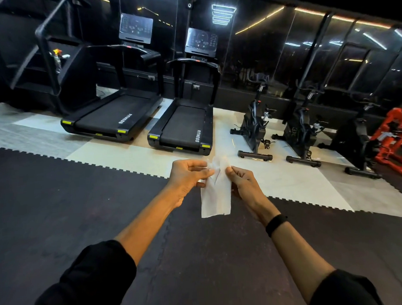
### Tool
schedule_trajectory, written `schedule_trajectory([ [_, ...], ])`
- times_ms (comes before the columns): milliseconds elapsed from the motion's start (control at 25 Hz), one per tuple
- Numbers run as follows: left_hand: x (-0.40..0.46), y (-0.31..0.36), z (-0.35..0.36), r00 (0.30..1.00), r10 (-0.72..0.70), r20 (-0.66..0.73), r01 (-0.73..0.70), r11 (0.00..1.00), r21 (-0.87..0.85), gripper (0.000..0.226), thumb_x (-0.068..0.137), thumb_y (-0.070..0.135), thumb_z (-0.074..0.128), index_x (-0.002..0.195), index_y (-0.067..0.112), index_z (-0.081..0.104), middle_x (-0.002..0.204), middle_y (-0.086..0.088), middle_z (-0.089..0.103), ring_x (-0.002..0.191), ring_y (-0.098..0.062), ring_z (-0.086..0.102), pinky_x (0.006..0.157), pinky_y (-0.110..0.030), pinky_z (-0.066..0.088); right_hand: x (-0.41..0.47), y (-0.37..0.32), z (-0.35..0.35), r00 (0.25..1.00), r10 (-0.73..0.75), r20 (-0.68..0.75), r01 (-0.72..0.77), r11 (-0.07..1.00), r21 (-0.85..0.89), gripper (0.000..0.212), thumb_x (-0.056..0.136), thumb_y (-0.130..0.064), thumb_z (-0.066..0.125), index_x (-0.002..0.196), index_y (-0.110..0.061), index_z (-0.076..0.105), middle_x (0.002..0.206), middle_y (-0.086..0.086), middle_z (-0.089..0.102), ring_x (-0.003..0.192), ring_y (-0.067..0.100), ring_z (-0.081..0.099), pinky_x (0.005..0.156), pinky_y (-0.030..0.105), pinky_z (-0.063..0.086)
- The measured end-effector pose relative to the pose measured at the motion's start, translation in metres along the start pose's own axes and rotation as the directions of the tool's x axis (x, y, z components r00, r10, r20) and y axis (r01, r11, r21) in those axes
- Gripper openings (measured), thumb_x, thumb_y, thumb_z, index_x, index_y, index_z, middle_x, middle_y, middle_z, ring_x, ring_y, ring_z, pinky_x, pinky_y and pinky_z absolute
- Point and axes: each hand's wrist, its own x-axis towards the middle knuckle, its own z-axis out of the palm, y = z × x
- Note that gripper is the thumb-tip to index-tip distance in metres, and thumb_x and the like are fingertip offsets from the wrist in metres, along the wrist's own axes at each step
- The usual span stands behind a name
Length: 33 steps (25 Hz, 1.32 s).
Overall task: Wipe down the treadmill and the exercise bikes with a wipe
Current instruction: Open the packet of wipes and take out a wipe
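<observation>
A white wipe (216, 197) hangs in front of me, partly unfolded. My left hand (188, 173) pinches its upper left edge and my right hand (242, 180) pinches its upper right edge, both held out over the dark floor mat. Ahead stand two black treadmills: one on the left (116, 118) and a nearer one (185, 127) in the middle. To the right of them is a row of black exercise bikes: the first (255, 127), the second (302, 135) and a third (359, 144). None of the machines is within reach of my hands.
A black stair-climber machine (44, 66) stands at the far left with a bottle on it. An orange-red frame (393, 138) sits at the right edge. Dark puzzle mats (83, 213) cover the floor near me, pale tiles (276, 177) lie under the machines. A mirrored wall runs behind.
</observation>
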Motion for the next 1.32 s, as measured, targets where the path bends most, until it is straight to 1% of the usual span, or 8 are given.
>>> schedule_trajectory([
  [160,-0.001,-0.004,0.011,0.996,0.008,-0.085,-0.007,1.000,0.015,0.009,0.081,0.003,0.076,0.084,0.003,0.068,0.079,-0.013,0.069,0.065,-0.020,0.066,0.061,-0.032,0.061,-0.003,0.002,-0.006,0.999,-0.021,-0.047,0.021,1.000,0.008,0.041,0.105,-0.031,0.044,0.106,0.006,0.064,0.095,0.006,0.068,0.083,0.015,0.062,0.073,0.026,0.052],
  [400,0.001,-0.008,0.008,0.989,-0.056,-0.139,0.040,0.992,-0.117,0.008,0.089,0.000,0.067,0.081,-0.001,0.066,0.078,-0.021,0.066,0.070,-0.027,0.065,0.067,-0.040,0.062,-0.008,0.006,-0.029,0.971,0.025,-0.237,0.011,0.989,0.147,0.030,0.105,-0.028,0.043,0.103,-0.008,0.066,0.095,0.003,0.065,0.089,0.021,0.060,0.090,0.046,0.054],
  [520,0.002,-0.006,0.005,0.979,-0.065,-0.193,0.033,0.986,-0.166,0.010,0.092,0.001,0.062,0.082,0.000,0.063,0.080,-0.021,0.067,0.070,-0.028,0.066,0.067,-0.042,0.062,-0.007,0.010,-0.037,0.931,0.056,-0.361,0.011,0.984,0.180,0.032,0.106,-0.026,0.042,0.096,-0.009,0.066,0.092,0.005,0.061,0.084,0.019,0.054,0.078,0.038,0.049],
  [640,0.000,-0.006,0.006,0.974,-0.056,-0.220,0.024,0.989,-0.149,0.013,0.095,0.003,0.057,0.082,0.004,0.059,0.082,-0.017,0.069,0.072,-0.026,0.068,0.060,-0.035,0.061,-0.007,0.016,-0.042,0.873,0.108,-0.475,-0.020,0.982,0.187,0.039,0.107,-0.023,0.041,0.070,-0.018,0.055,0.071,-0.003,0.046,0.067,0.011,0.039,0.064,0.026,0.034],
  [760,0.001,-0.010,0.009,0.966,-0.041,-0.257,0.016,0.995,-0.101,0.014,0.098,0.004,0.052,0.085,0.003,0.059,0.086,-0.018,0.068,0.076,-0.027,0.068,0.066,-0.038,0.061,-0.006,0.026,-0.047,0.847,0.092,-0.523,-0.033,0.992,0.123,0.042,0.106,-0.019,0.042,0.064,-0.018,0.041,0.065,-0.002,0.026,0.063,0.012,0.024,0.059,0.029,0.020],
  [1080,0.006,-0.023,0.014,0.923,-0.035,-0.383,0.015,0.998,-0.056,0.015,0.099,0.010,0.049,0.086,0.007,0.057,0.082,-0.014,0.061,0.069,-0.022,0.060,0.071,-0.045,0.060,-0.010,0.036,-0.052,0.802,0.117,-0.586,-0.059,0.991,0.117,0.041,0.105,-0.016,0.046,0.064,-0.013,0.051,0.059,-0.001,0.031,0.057,0.012,0.026,0.055,0.027,0.023],
  [1160,0.004,-0.026,0.016,0.905,-0.029,-0.424,0.004,0.998,-0.061,0.013,0.099,0.011,0.049,0.088,0.008,0.056,0.079,-0.011,0.055,0.059,-0.016,0.055,0.061,-0.037,0.057,-0.011,0.038,-0.053,0.793,0.122,-0.597,-0.074,0.992,0.104,0.037,0.105,-0.015,0.046,0.071,-0.007,0.059,0.061,0.001,0.037,0.059,0.012,0.031,0.057,0.028,0.028],
  [1320,0.003,-0.027,0.020,0.883,0.032,-0.468,-0.046,0.999,-0.019,0.010,0.100,0.009,0.046,0.093,0.006,0.053,0.069,-0.005,0.051,0.044,-0.011,0.050,0.049,-0.029,0.047,-0.010,0.042,-0.057,0.754,0.121,-0.645,-0.098,0.993,0.072,0.041,0.104,-0.011,0.045,0.064,-0.017,0.051,0.065,-0.002,0.043,0.060,0.011,0.033,0.058,0.027,0.029],
])
